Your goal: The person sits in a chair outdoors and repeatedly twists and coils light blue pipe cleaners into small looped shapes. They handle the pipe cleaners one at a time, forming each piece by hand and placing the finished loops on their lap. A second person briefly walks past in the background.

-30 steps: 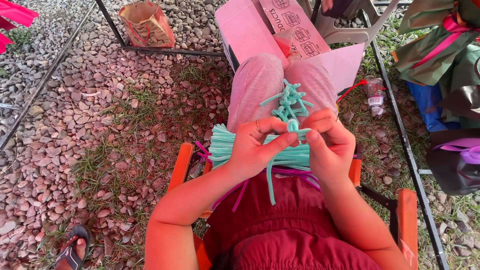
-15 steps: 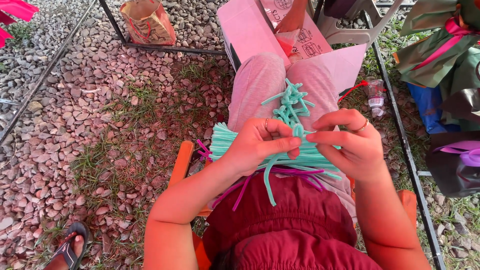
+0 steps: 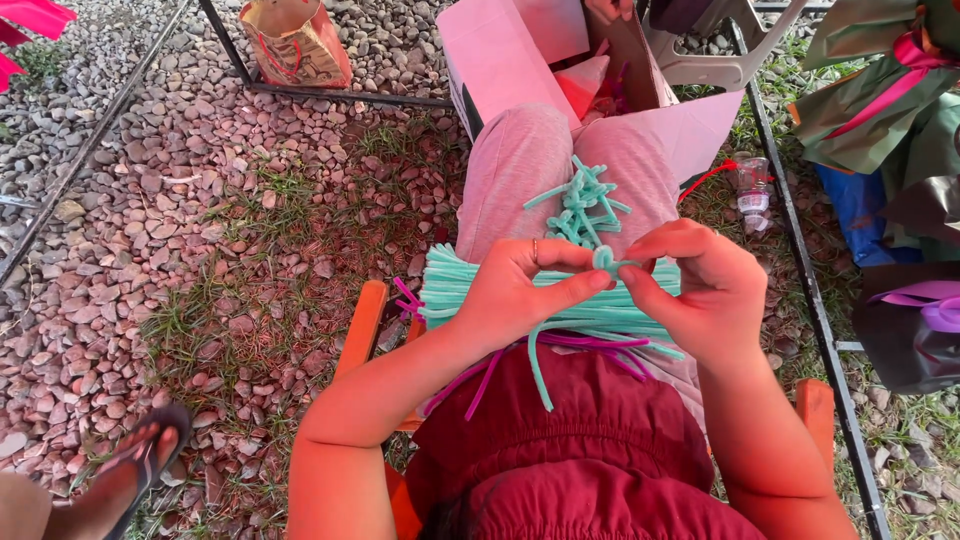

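1. Head view: you sit in an orange chair on gravel and patchy grass, looking down at your lap.
2. Your left hand and right hand meet over your thighs. Between the two thumbs and forefingers you pinch one teal pipe cleaner, curled into a small loop at the point where the fingertips meet.
3. Grip state: both hands are closed in a fingertip pinch on that one stem, not a full fist. A ring shows on a left finger.
4. Just under your hands a bundle of straight teal pipe cleaners lies across your lap, touching your legs. A few purple pipe cleaners stick out beneath it, and one teal stem hangs down over the maroon top.
5. Farther down your thighs, near the knees, rests a pile of already twisted teal pieces, apart from the straight bundle.
6. Beyond your knees stands an open pink box. A paper bag sits on the gravel to its left. Someone's sandalled foot shows at the lower left.
7. Judgement of step: you appear to be mid-twist, forming a loop in a single stem.
8. Judgement of next move: it calls for holding the loop firm with one pinch while the other turns the free end, and keeping the stem clear of the bundle below.
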